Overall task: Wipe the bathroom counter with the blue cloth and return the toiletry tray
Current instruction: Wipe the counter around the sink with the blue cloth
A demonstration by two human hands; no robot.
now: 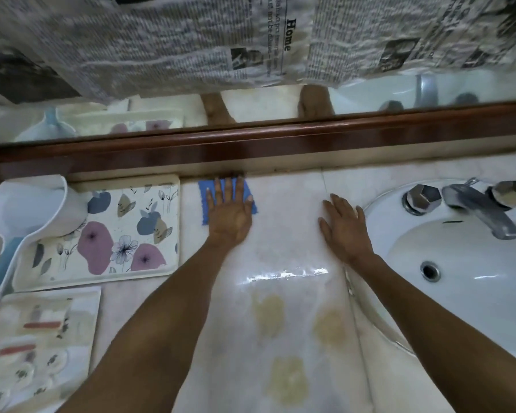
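Item: your left hand [228, 214], fingers flat, pressed blue cloth [204, 193] at the counter's [283, 222] back edge; right hand [344, 231] splayed, empty (advice: keep even pressure, overlap strokes).

Soft, even indoor light, a touch dim and cool. One bright streak of glare sits on the wet counter [283, 275], with smaller glints inside the sink [489, 275]. Shadows are faint. Wide-angle bending curves the wooden ledge [251, 150] and stretches the edges. Motion blur smears the newspaper [161, 46] up top and the faucet [483, 210]; the lower left corner goes soft.
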